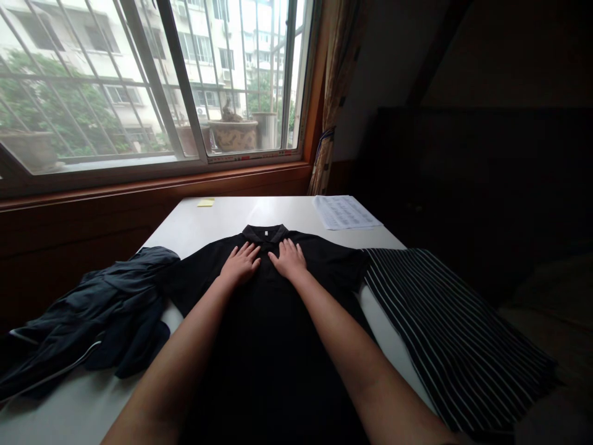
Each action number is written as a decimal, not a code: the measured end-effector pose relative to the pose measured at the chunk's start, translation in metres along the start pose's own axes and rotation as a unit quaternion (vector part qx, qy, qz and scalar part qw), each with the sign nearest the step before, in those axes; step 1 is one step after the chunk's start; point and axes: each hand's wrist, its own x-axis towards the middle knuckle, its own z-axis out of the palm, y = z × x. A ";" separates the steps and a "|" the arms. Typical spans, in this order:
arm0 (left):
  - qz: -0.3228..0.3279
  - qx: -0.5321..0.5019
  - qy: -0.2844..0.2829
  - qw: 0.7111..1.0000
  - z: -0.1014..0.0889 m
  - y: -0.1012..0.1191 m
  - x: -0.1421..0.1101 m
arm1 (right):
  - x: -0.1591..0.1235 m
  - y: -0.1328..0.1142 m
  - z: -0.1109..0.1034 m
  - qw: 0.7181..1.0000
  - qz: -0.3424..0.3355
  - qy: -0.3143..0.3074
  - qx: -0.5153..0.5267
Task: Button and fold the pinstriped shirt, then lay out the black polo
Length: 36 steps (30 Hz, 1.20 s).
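A black polo shirt (278, 334) lies spread face up, its collar at the far end with a small white label inside and its short sleeves out to both sides. My left hand (241, 262) rests flat on the chest just below the collar, fingers spread. On the other side of the button placket, my right hand (288, 258) also lies flat with fingers apart. Neither hand grips the cloth. The shirt's lower end runs out of view between my forearms.
Crumpled dark clothes (106, 309) lie at the left, touching the left sleeve. A black-and-white striped cloth (445, 327) hangs over the right side. Printed papers (347, 212) and a yellow note (206, 202) sit on the white table (264, 209). Beyond is a barred window (194, 80).
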 end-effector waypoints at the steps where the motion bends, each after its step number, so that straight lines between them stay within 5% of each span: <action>1: -0.004 0.002 -0.002 1.000 0.000 -0.001 0.000 | -0.002 0.003 -0.001 1.000 -0.002 -0.002 -0.001; 16: -0.062 0.040 -0.025 0.997 -0.029 -0.056 -0.079 | -0.071 0.087 -0.037 0.999 -0.030 -0.018 -0.029; 19: -0.078 0.050 -0.006 0.996 -0.028 -0.034 -0.083 | -0.077 0.077 -0.035 0.999 -0.006 -0.004 -0.033; 22: -0.067 0.051 0.017 0.996 -0.019 0.011 -0.084 | -0.085 0.047 -0.025 0.999 0.020 0.018 -0.031; 25: -0.039 0.042 0.036 0.998 -0.009 0.059 -0.082 | -0.096 0.010 -0.012 0.999 0.005 0.033 -0.023; 28: -0.023 0.036 0.047 0.998 -0.006 0.084 -0.083 | -0.107 -0.010 -0.006 0.999 -0.022 0.035 -0.017; 31: -0.017 0.031 0.046 0.998 -0.010 0.083 -0.094 | -0.119 -0.004 -0.010 0.998 -0.048 0.025 -0.014; 36: 0.004 0.030 0.020 0.999 -0.021 0.047 -0.136 | -0.153 0.041 -0.026 0.997 -0.078 0.010 -0.015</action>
